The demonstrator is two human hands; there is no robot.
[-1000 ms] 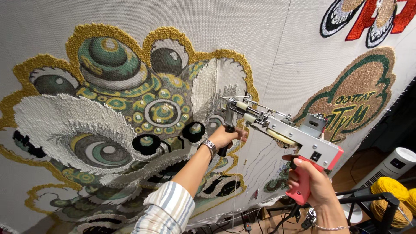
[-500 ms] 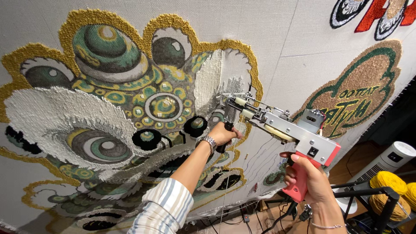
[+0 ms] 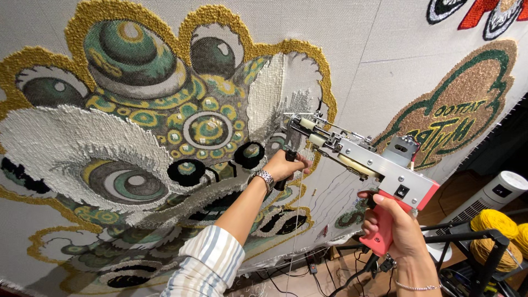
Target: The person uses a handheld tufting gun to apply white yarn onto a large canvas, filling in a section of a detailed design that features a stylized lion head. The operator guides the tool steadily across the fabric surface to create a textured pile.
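Observation:
A tufting gun (image 3: pixel 363 159) with a metal body and pink handle points its needle at a stretched grey cloth (image 3: pixel 352 49). My right hand (image 3: pixel 393 231) grips the pink rear handle. Around the gun's black front handle, close to the cloth, my left hand (image 3: pixel 286 165) is closed; a metal watch sits on that wrist and the sleeve is striped. The needle tip meets the white tufted patch (image 3: pixel 280 91) of a large green, gold and white lion-head design (image 3: pixel 143 121).
A smaller green and tan tufted emblem (image 3: pixel 462 110) fills the cloth's right side, with a red and black piece (image 3: pixel 484 14) at the top right. Yellow yarn cones (image 3: pixel 495 225) on a black rack, a white tower device (image 3: pixel 495 198) and floor cables (image 3: pixel 308 275) lie below right.
The gun and both hands have stayed on the same spot of the design. My view has shifted slightly, so the design sits a little higher and further left.

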